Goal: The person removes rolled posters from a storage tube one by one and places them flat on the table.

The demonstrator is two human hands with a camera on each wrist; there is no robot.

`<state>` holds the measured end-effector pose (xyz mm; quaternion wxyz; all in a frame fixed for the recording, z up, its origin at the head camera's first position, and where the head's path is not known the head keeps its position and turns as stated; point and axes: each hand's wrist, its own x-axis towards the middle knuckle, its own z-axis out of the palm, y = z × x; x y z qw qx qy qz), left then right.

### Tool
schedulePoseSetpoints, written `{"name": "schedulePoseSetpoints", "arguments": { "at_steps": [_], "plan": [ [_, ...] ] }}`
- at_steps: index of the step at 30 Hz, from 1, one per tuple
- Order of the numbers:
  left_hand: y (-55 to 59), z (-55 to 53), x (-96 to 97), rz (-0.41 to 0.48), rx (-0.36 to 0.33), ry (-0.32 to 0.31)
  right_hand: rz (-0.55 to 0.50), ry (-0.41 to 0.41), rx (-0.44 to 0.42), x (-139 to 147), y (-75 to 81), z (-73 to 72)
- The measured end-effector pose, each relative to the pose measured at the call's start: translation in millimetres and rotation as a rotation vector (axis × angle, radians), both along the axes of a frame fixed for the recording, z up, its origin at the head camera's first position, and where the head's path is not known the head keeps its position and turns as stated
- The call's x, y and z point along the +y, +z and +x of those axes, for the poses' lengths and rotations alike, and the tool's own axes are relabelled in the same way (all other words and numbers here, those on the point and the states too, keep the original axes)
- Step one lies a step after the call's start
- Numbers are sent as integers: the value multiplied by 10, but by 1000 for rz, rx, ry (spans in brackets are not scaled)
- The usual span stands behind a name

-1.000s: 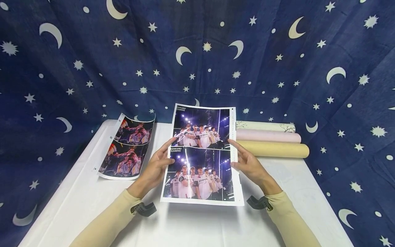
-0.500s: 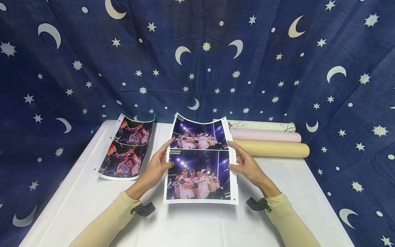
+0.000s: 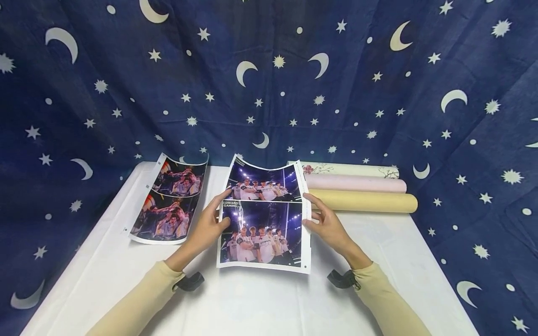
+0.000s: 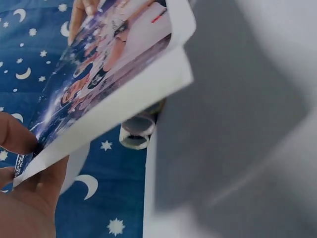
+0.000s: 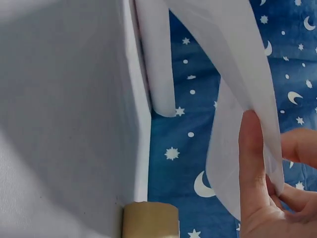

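Observation:
A glossy printed photo sheet, with two matching pictures of a group in white shirts, is held up over the table between both hands. My left hand pinches its left edge, thumb on the printed face. At the opposite edge my right hand grips it the same way. The sheet bows, its upper edge dipping in the middle. In the left wrist view the sheet's white margin runs out from my left thumb and fingers. The right wrist view shows its blank back beside my right hand.
On the white table at left lies another curled photo sheet with two red-toned pictures. Behind my right hand are a yellow roll, a pink roll and a white flowered roll. A dark blue star-and-moon cloth hangs behind.
The held sheet has tilted back, its top edge dropping and bowing, and more of the rolls shows behind it. Sheet and hands sit slightly further left in the view. Both hands keep their hold.

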<state>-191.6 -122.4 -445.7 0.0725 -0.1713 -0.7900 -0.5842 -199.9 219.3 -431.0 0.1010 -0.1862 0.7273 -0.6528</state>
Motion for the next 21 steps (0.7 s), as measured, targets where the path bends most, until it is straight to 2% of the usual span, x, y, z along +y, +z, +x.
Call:
{"name": "schedulePoseSetpoints", "arguments": {
  "at_steps": [4,7,13,21],
  "plan": [
    [12,-5,-41,-135,71,82,33,-34,-4,-69,7,-10],
    [28,1,-82,-207,78,118,44,-42,-8,-113,16,-8],
    [64,-37,-191,-298,75,111,75,-60,4,-200,7,-40],
    [84,-125,-310,-424,122,115,102,-81,-22,-325,-38,-163]
  ]
}}
